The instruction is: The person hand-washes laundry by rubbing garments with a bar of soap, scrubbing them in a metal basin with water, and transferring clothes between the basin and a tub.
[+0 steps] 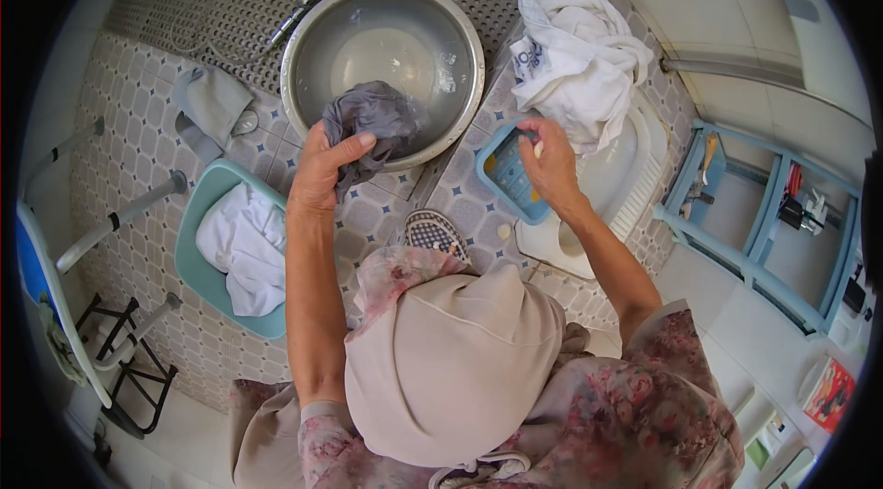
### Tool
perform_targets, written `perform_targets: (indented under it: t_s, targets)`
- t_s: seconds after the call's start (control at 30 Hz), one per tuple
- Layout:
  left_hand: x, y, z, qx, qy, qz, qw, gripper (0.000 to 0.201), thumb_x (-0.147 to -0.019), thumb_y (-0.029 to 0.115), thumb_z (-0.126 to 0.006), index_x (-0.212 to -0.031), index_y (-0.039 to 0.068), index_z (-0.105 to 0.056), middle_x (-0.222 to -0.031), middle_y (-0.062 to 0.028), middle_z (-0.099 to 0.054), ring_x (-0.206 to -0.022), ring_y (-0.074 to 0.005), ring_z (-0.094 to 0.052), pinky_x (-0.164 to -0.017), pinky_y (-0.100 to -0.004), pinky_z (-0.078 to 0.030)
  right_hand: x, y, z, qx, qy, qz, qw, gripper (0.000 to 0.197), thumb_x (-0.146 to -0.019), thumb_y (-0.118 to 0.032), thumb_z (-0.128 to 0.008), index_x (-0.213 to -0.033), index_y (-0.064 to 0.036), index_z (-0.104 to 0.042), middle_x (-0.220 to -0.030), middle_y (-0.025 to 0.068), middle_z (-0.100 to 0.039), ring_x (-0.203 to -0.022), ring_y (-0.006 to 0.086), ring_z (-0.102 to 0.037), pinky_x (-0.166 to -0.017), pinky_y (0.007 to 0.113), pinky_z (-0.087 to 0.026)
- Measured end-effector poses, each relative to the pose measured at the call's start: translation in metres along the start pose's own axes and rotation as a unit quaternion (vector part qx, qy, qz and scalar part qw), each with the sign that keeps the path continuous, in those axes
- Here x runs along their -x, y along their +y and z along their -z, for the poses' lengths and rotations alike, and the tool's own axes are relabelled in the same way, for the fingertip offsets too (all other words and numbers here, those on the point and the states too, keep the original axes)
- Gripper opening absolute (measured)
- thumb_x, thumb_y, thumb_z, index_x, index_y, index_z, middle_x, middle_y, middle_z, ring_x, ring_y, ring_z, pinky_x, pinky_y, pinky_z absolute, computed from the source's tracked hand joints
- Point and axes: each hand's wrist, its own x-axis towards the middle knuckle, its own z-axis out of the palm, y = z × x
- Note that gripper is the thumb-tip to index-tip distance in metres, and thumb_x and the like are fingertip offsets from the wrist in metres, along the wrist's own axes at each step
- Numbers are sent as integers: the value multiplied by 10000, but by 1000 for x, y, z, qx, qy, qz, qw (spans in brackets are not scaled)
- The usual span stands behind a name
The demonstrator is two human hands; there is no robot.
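Your left hand (317, 171) clutches the gray cloth (375, 119) at the near rim of the metal basin (477, 57), while your right hand (554, 167) pinches a small pale piece (539, 149) by the blue basket (509, 169) right of the basin.

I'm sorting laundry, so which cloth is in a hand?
The dark grey cloth in the left hand, at the metal basin. The white pile, white cloth in the tub and pale grey cloth lie unheld.

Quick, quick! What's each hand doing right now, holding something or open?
Left hand: closed, holding the dark gray cloth.
Right hand: fingers curled over the blue plastic basket; can't tell whether it's holding anything.
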Motion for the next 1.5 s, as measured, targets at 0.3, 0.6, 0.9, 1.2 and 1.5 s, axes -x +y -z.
perform_targets:
  t_s: [0.3,0.6,0.9,1.2,1.5]
  targets:
    - [-5,10,-11,-106,-116,2,988,534,-674,4,-616,-1206,-38,-591,-1079,-46,-655,-955,-126,-609,-926,-260,-447,-41,-80,-28,-149,-72,205,965,434,-849,-213,-672,-1242,-54,-576,-1250,136,-581,-1217,270,-488,-1042,386,-362]
    - [-1,28,24,-174,24,44,983,310,-759,107,-722,-1039,-11,-662,-892,-18,-674,-771,-84,-609,-743,-223,-482,-125,-82,-95,-437,-385,-10,813,262,-893,-279,-671,-969,-28,-665,-860,6,-649,-789,75,-581,-744,227,-489]
    - [-29,-28,58,43,177,-42,982,293,-893,238,-662,-1077,15,-613,-927,-34,-653,-756,-108,-607,-684,-260,-504,-114,-118,-132,-458,-137,2,878,176,-893,-202,-642,-959,-56,-570,-849,91,-700,-753,144,-676,-689,290,-536]
    - [-56,-72,71,417,-40,-61,906,283,-963,318,-548,-978,41,-604,-844,-60,-628,-684,-201,-595,-630,-319,-509,-56,-164,-174,55,-86,433,896,220,-885,-284,-576,-762,-104,-607,-739,106,-639,-700,324,-654,-615,404,-523]
    - [-60,-92,123,368,-34,-54,927,398,-969,432,-483,-1024,58,-606,-964,-77,-651,-853,-224,-647,-744,-345,-543,-27,-154,-234,-2,-8,435,900,288,-897,-287,-554,-715,-70,-605,-653,198,-608,-575,365,-621,-564,468,-510]
